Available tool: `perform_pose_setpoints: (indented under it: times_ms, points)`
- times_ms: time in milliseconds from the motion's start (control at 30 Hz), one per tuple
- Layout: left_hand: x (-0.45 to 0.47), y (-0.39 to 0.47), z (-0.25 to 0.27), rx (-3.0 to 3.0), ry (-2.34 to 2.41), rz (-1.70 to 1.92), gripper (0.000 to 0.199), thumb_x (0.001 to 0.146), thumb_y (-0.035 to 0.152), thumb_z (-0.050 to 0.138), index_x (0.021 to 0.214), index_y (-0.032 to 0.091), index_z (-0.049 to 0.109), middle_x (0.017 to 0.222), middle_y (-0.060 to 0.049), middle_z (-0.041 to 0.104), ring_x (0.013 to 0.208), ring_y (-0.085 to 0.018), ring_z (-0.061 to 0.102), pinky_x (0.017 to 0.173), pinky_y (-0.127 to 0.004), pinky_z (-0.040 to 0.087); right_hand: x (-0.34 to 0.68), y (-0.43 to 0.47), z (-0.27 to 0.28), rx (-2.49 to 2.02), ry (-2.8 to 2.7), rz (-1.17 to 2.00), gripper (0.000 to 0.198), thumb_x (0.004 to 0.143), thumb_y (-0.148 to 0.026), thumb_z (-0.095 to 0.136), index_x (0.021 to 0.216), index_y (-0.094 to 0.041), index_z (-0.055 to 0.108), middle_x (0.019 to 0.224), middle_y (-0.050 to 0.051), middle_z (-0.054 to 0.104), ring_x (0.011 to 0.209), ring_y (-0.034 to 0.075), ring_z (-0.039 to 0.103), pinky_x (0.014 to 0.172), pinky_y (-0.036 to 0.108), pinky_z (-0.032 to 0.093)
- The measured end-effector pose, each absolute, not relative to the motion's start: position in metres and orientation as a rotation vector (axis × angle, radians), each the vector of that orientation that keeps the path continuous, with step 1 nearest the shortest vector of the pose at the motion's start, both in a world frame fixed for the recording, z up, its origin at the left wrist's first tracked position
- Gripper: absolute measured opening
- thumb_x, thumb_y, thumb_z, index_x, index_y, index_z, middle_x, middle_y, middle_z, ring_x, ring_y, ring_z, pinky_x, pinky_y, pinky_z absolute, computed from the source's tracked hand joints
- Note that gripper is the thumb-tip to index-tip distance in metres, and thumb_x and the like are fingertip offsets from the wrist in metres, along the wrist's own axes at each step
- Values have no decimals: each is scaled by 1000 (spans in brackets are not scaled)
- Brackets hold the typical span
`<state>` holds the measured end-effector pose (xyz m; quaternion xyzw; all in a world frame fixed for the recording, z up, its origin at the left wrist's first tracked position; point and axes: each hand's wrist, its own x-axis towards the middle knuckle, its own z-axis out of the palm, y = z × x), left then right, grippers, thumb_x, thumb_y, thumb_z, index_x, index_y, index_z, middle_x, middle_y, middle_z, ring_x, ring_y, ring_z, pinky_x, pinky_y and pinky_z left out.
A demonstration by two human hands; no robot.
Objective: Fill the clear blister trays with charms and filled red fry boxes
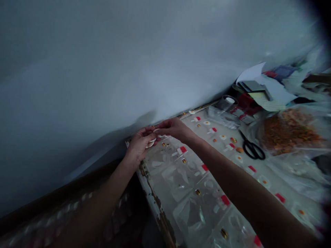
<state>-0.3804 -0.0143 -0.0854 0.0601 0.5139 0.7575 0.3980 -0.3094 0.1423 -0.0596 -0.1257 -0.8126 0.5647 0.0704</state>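
At the table's far left corner, close to the wall, my left hand (pixel 141 143) is closed around several pale, flat, rounded pieces (pixel 150 143), whose kind I cannot make out. My right hand (pixel 173 128) meets it there, thumb and fingers pinched on the edge of one pale piece. Its fingertips partly hide the pieces. Just below both hands lie clear plastic bags (pixel 169 175), spread over a patterned tabletop (pixel 219 129) with red-and-white popsicle and egg pictures. Small brownish-gold spots show among the bags.
Black-handled scissors (pixel 253 150) lie right of my right forearm. Beyond them sits a clear bag of orange-brown bits (pixel 289 132). A tape roll (pixel 229 100), papers (pixel 276 90) and other clutter stand along the wall (pixel 155 62). The table's worn edge (pixel 155 203) drops off at left.
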Motion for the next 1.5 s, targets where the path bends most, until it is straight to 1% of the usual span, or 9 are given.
perform_pose_setpoints:
  times_ms: [133, 333, 467, 667, 867, 1000, 1067, 1300, 1500]
  points:
    - [-364, -2, -76, -105, 1073, 1906, 20, 74, 2, 74, 87, 15, 65, 77, -1, 70, 63, -10, 66, 60, -19, 55, -281, 152, -58, -582, -2347, 1759, 20, 73, -31, 77, 81, -13, 77, 64, 3, 70, 57, 12, 61, 54, 21, 46]
    - [-363, -21, -71, -216, 1035, 1816, 27, 77, -5, 53, 89, 14, 66, 82, -8, 74, 77, -18, 72, 70, -27, 60, -236, 177, -97, -573, -2521, 1050, 12, 74, -15, 71, 84, -18, 77, 74, 2, 75, 66, 15, 67, 63, 25, 50]
    - [-362, -29, -71, -54, 1048, 1826, 40, 67, -10, 59, 97, 15, 70, 96, -9, 77, 87, -21, 74, 78, -27, 58, -236, 184, -115, -194, -2605, 677, 13, 83, -12, 67, 85, -20, 77, 91, 5, 77, 86, 20, 66, 81, 32, 49]
    - [-359, -18, -84, 151, 1156, 1888, 43, 68, 3, 79, 108, 15, 69, 96, -7, 77, 81, -15, 73, 72, -21, 55, -232, 178, -105, 68, -2866, 256, 27, 84, -2, 60, 97, -18, 78, 93, 9, 76, 94, 24, 64, 85, 37, 44]
    - [-348, -4, -91, 168, 1255, 1854, 31, 60, 8, 88, 82, 12, 67, 79, -5, 75, 69, -15, 71, 65, -23, 55, -227, 167, -92, -569, -2591, 906, 22, 87, -24, 67, 106, -18, 76, 86, 5, 77, 75, 18, 67, 72, 30, 49]
    - [-320, 11, -88, 140, 1195, 1807, 26, 63, 8, 85, 78, 15, 66, 73, -1, 71, 67, -14, 70, 66, -24, 55, -216, 152, -74, -600, -2234, 1638, 29, 81, -43, 75, 94, -17, 78, 80, 4, 76, 70, 16, 67, 66, 27, 51]
    - [-305, 16, -85, 131, 1118, 1777, 21, 67, 7, 82, 80, 16, 67, 76, -1, 71, 70, -14, 70, 68, -24, 55, -201, 146, -68, -666, -2114, 1702, 25, 78, -41, 78, 86, -17, 78, 77, 4, 76, 69, 16, 67, 66, 27, 51]
    - [-299, 1, -80, -5, 988, 1670, 43, 62, -8, 57, 97, 13, 68, 89, -9, 73, 86, -18, 72, 75, -25, 55, -119, 142, -87, -478, -2490, 527, 11, 89, -24, 71, 81, -17, 77, 79, 5, 72, 69, 15, 62, 64, 26, 43]
    - [-305, -2, -82, 184, 1071, 1775, 48, 54, -11, 63, 96, 14, 68, 97, -5, 73, 94, -17, 70, 83, -26, 52, -124, 147, -100, -204, -2784, -168, 23, 95, -9, 53, 84, -15, 72, 85, 9, 69, 77, 19, 58, 68, 31, 40]
